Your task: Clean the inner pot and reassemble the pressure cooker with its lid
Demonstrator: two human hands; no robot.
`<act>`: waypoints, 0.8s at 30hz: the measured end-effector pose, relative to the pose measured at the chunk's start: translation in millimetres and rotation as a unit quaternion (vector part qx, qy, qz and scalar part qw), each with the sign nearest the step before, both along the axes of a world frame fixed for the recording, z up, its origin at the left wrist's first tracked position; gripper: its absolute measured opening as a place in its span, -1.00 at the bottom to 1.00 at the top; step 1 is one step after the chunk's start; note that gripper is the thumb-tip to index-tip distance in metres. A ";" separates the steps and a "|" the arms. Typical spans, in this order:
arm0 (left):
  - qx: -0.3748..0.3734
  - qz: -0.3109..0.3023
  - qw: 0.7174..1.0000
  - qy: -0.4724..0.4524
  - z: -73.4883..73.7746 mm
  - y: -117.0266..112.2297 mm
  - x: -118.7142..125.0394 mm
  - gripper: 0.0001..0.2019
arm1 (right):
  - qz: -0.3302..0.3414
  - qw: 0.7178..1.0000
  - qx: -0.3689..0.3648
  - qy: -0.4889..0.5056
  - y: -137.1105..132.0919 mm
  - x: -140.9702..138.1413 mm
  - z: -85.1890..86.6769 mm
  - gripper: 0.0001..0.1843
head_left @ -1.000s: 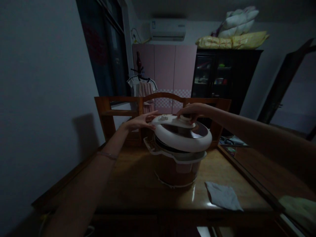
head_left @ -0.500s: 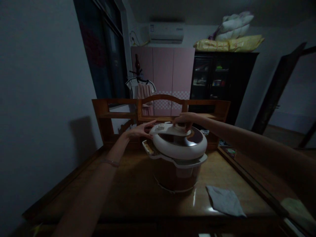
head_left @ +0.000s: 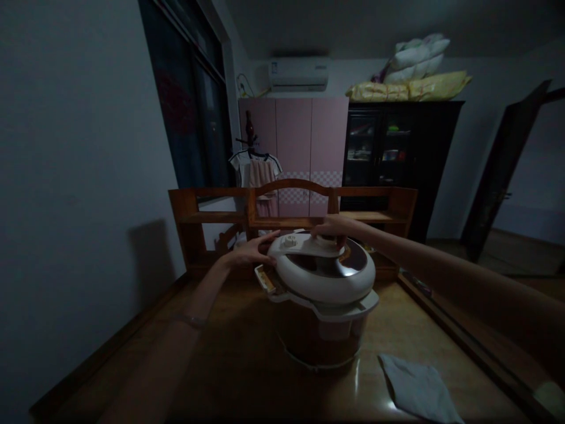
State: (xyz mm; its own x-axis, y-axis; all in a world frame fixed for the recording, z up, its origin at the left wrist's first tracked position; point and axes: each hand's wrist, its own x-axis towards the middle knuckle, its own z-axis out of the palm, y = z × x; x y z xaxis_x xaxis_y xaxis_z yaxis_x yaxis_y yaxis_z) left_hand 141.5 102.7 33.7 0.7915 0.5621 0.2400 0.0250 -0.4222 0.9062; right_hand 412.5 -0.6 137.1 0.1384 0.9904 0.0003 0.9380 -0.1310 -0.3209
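Observation:
An electric pressure cooker [head_left: 322, 335] with a brown body and cream trim stands on the wooden desk. Its domed lid [head_left: 326, 285] has a dark top and a pale bar with a small valve knob [head_left: 290, 240] at the left end. My right hand [head_left: 332, 229] is wrapped round the handle on top of the lid. With thumb and fingers spread, my left hand [head_left: 251, 252] touches the lid's left rim. Below that hand a side handle [head_left: 265, 279] sticks out from the cooker. A grey cloth [head_left: 417, 386] lies to the right of the cooker.
The wooden desk [head_left: 220, 365] has a raised edge and a shelf rack [head_left: 289, 184] at its back. A wall [head_left: 88, 206] runs along the left. Beyond are a clothes stand with shirts [head_left: 256, 168], a pink wardrobe [head_left: 293, 135] and a black cabinet [head_left: 428, 159].
The view has tilted up slightly, so the cooker and cloth sit lower in it. Both hands keep their places on the lid.

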 end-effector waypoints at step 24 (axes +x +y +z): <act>0.259 0.148 0.939 0.170 17.8 -29.4 2.3 -0.18 | 0.057 0.988 0.036 -0.142 5.4 -0.7 -2.6 -0.44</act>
State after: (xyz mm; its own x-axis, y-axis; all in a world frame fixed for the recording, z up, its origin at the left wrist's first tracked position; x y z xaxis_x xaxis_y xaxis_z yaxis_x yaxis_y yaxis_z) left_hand 143.8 73.3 51.5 0.6989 0.6480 0.3029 0.4625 -0.7324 0.4996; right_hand 411.7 4.8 134.5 0.0097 0.9954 0.0949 0.9989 -0.0052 -0.0472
